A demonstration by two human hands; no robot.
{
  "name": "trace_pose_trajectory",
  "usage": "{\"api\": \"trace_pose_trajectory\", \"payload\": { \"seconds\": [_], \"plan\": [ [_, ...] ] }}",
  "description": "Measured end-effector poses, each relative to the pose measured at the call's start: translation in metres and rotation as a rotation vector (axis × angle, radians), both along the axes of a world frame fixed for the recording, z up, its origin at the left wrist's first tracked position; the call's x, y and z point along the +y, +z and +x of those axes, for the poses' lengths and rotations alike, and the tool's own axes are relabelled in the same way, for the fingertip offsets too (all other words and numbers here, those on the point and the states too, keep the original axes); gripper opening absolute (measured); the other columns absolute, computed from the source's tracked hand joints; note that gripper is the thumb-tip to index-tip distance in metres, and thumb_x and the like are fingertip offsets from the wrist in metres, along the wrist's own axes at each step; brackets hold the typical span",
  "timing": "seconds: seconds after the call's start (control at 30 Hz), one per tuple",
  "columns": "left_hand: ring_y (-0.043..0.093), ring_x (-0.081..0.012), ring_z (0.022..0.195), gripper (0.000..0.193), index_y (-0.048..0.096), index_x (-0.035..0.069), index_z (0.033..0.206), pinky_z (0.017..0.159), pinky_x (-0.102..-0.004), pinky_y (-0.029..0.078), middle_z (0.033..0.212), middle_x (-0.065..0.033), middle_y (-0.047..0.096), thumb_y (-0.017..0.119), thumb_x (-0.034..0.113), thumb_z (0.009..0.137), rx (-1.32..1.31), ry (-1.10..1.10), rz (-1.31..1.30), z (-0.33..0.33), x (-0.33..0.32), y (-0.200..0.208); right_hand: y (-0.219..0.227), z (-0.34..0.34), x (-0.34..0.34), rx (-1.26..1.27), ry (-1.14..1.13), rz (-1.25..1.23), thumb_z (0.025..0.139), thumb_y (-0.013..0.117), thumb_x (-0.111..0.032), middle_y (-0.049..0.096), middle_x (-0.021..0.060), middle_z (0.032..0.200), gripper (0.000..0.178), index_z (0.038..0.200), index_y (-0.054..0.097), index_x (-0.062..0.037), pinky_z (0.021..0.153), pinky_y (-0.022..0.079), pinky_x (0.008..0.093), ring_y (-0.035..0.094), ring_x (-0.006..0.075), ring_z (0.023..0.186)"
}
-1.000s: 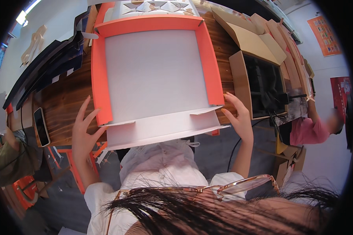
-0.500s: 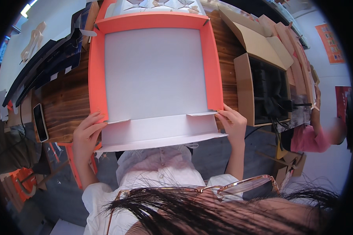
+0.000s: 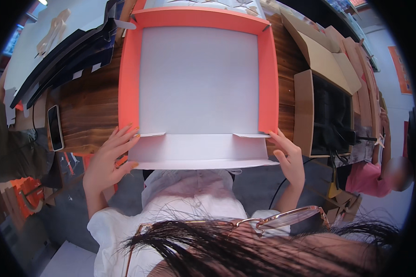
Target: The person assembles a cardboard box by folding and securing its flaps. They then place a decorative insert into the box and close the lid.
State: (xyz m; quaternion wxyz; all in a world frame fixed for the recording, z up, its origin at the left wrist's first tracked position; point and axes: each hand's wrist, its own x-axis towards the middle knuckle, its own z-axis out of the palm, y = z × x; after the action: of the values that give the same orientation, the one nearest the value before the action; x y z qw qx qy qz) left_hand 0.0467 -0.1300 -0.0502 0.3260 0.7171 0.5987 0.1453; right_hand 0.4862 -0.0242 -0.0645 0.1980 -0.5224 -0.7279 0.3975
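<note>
A shallow cardboard box [image 3: 198, 78] with coral-red walls and a pale grey inside lies open before me. Its near wall is a white flap [image 3: 198, 150] folded out toward my body, with a small white tab standing at each end. At the near left corner is my left hand [image 3: 110, 159], fingers on the corner and tab, thumb against the end of the flap. My right hand [image 3: 289, 157] grips the near right corner, its fingertips by the right tab and its thumb lower, beside the flap's end. What lies under the fingers is hidden.
A phone [image 3: 55, 128] lies left on the wooden table [image 3: 85, 108], below dark blue folded card [image 3: 74, 60]. To the right stands an open brown carton [image 3: 305, 111] with black contents and cables. A person in pink [image 3: 367, 177] is at far right.
Both thumbs have moved down and away from the fingers, toward the flap's ends. The flap tilts a little differently. The whole scene has shifted right and slightly up in view.
</note>
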Motion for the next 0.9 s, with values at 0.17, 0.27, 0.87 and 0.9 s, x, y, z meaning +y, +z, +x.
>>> {"api": "trace_pose_trajectory", "payload": {
  "seconds": [0.17, 0.27, 0.87, 0.9],
  "plan": [
    [0.033, -0.0343, 0.138, 0.077, 0.053, 0.004, 0.131, 0.111, -0.0461, 0.030, 0.141, -0.0126, 0.046, 0.080, 0.039, 0.068, 0.009, 0.005, -0.060, 0.005, -0.004, 0.010, 0.014, -0.005, 0.000, 0.047, 0.124, -0.098, 0.067, 0.081, -0.011, 0.048, 0.0158, 0.140, 0.073, 0.134, 0.051, -0.0074, 0.090, 0.051, 0.0328, 0.061, 0.0271, 0.111],
    [0.035, -0.0317, 0.137, 0.075, 0.054, 0.006, 0.130, 0.108, -0.0423, 0.035, 0.141, -0.0108, 0.047, 0.081, 0.036, 0.067, 0.063, 0.032, -0.071, 0.006, -0.005, 0.007, 0.014, -0.009, -0.002, -0.059, 0.129, -0.029, 0.063, 0.083, -0.006, 0.052, 0.0155, 0.137, 0.077, 0.133, 0.052, -0.0079, 0.086, 0.053, 0.0318, 0.062, 0.0270, 0.110],
    [0.053, -0.0255, 0.115, 0.070, 0.056, 0.010, 0.126, 0.091, -0.0370, 0.049, 0.126, -0.0079, 0.049, 0.082, 0.007, 0.061, 0.055, 0.169, 0.029, 0.016, -0.011, -0.013, -0.006, -0.023, 0.001, -0.200, -0.092, 0.204, 0.075, 0.079, -0.016, 0.068, 0.0114, 0.088, 0.034, 0.099, 0.060, -0.0019, 0.061, 0.052, 0.0291, 0.069, 0.0200, 0.079],
    [0.052, -0.0258, 0.116, 0.072, 0.055, 0.010, 0.127, 0.091, -0.0373, 0.049, 0.126, -0.0083, 0.048, 0.082, 0.007, 0.060, 0.069, 0.156, 0.051, 0.017, -0.011, -0.017, -0.003, -0.026, 0.001, -0.198, -0.125, 0.145, 0.075, 0.079, -0.016, 0.068, 0.0114, 0.087, 0.033, 0.096, 0.059, -0.0019, 0.056, 0.051, 0.0279, 0.068, 0.0188, 0.074]
  ]
}}
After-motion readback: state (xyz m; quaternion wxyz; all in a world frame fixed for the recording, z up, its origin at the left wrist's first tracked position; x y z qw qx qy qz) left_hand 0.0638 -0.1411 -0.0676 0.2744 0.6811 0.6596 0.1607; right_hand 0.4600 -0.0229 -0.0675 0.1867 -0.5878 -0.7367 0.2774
